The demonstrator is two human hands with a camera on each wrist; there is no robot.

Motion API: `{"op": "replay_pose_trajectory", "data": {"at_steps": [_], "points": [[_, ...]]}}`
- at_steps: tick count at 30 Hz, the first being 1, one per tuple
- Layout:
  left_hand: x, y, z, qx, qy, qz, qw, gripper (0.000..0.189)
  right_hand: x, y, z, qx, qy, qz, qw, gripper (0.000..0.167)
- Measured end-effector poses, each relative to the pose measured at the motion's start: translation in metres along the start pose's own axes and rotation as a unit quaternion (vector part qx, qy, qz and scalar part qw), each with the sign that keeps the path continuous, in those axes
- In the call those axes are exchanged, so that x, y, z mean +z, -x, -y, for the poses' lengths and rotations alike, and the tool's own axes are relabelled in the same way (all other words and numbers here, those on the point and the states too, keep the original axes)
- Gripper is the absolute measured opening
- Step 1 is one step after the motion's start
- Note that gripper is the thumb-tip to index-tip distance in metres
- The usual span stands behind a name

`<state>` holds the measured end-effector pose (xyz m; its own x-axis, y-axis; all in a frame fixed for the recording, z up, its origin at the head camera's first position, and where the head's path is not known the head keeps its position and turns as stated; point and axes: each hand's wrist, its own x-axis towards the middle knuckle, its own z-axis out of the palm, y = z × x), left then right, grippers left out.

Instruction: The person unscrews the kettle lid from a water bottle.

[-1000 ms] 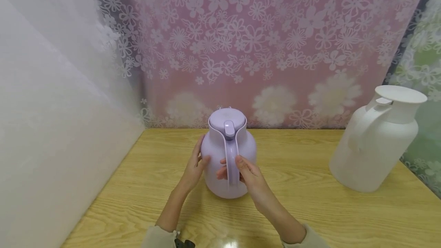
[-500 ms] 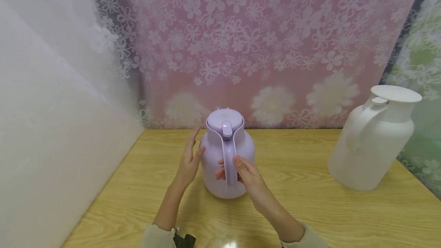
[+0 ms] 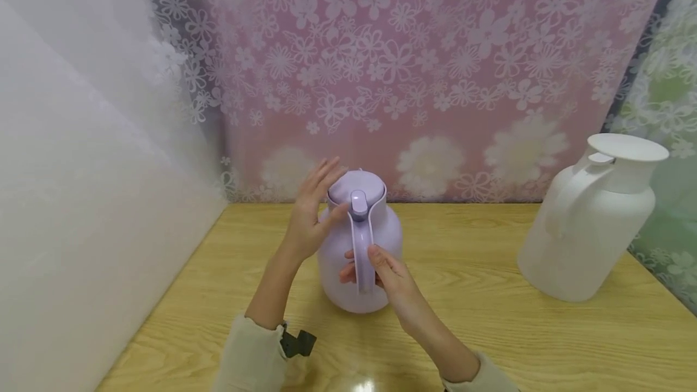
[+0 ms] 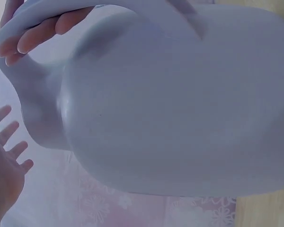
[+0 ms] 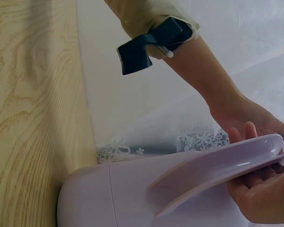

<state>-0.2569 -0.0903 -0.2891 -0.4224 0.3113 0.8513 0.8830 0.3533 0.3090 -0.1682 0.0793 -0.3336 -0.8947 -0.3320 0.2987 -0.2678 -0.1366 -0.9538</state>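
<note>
Lilac jug (image 3: 335,253) is standing upright on the wood-grain table (image 3: 463,325), near the middle of the head view. Right hand (image 3: 396,280) is gripping its handle (image 3: 362,241), fingers curled round it. Left hand (image 3: 309,216) is gripping nothing, fingers extended beside the lid (image 3: 362,181); whether it is touching is hard to tell from this angle. Jug is looking rigid, smooth, probably slippery; weight is not showing, lid being seated. Handle is offering the surest hold, rounded sides suiting steadying.

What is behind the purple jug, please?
In the head view, a pink flowered cloth is behind the purple jug, past the wooden table. What the jug covers there cannot be seen.
</note>
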Motion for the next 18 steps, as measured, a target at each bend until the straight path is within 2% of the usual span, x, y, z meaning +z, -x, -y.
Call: {"op": "replay_pose_trajectory", "data": {"at_steps": [4,8,12,18], "points": [[0.003,-0.01,-0.002,0.054,-0.03,0.026,0.9978,0.056,0.0,0.0,0.0,0.002,0.002,-0.001,1.0,0.051],[0.005,-0.015,-0.002,0.08,-0.051,0.055,0.994,0.053,-0.001,-0.001,0.0,-0.002,0.004,0.008,1.0,0.052],[0.008,-0.016,0.0,0.084,-0.062,0.074,0.9918,0.052,-0.001,-0.001,0.0,-0.002,0.005,0.009,0.9999,0.052],[0.012,-0.013,0.004,0.071,-0.056,0.088,0.992,0.053,-0.002,-0.001,0.0,-0.001,0.001,0.009,1.0,0.052]]}}
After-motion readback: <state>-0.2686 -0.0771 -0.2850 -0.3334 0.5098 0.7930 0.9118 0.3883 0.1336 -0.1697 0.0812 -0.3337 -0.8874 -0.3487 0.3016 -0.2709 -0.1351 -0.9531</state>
